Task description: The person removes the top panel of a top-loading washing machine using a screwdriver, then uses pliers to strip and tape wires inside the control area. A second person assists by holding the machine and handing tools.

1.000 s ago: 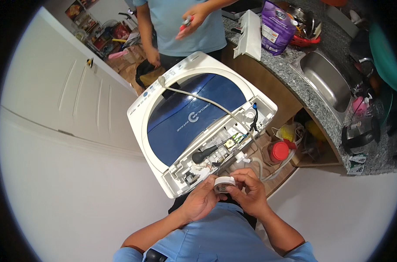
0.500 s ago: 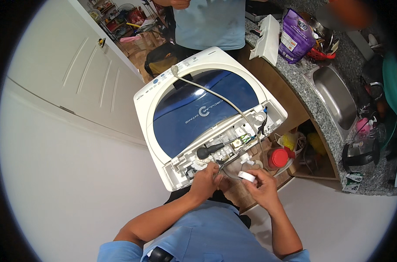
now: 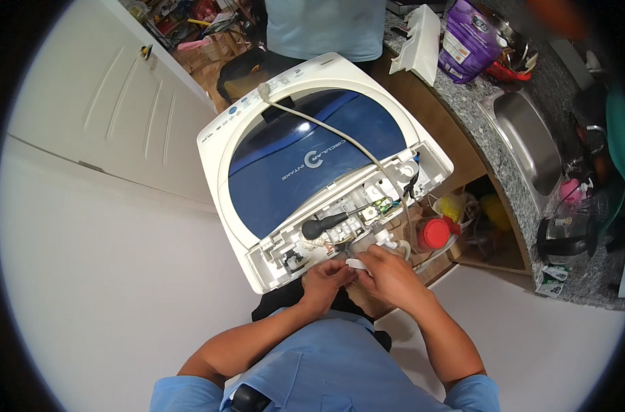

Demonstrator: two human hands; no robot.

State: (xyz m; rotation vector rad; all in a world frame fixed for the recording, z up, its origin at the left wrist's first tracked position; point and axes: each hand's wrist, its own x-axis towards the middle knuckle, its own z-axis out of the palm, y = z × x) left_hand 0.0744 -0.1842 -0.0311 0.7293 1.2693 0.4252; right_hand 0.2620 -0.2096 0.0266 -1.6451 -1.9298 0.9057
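My right hand (image 3: 393, 277) is closed on a roll of white tape (image 3: 355, 264), just off the rear edge of a white top-loading washing machine (image 3: 223, 206). My left hand (image 3: 321, 283) meets it there, thumb and fingers pinched together at the tape's left side; what lies between them is too small to make out. Ahead of both hands is the machine's uncovered rear compartment (image 3: 275, 262), with wires and white parts inside. A screwdriver (image 3: 322, 225) with a black handle rests across these parts. A grey power cord (image 3: 340, 143) runs over the blue lid (image 3: 285, 185).
A long white cover (image 3: 418, 48) lies on the granite counter (image 3: 457, 103) beside a purple bag (image 3: 467, 44) and a steel sink (image 3: 529, 144). Below stands a red-lidded jar (image 3: 434, 234), near a pale hose (image 3: 436, 259). Another person (image 3: 324, 27) stands beyond the machine.
My right hand has brought the tape roll leftward to my left hand, so the two now meet. The view has shifted slightly, and the other person's hands have left the picture.
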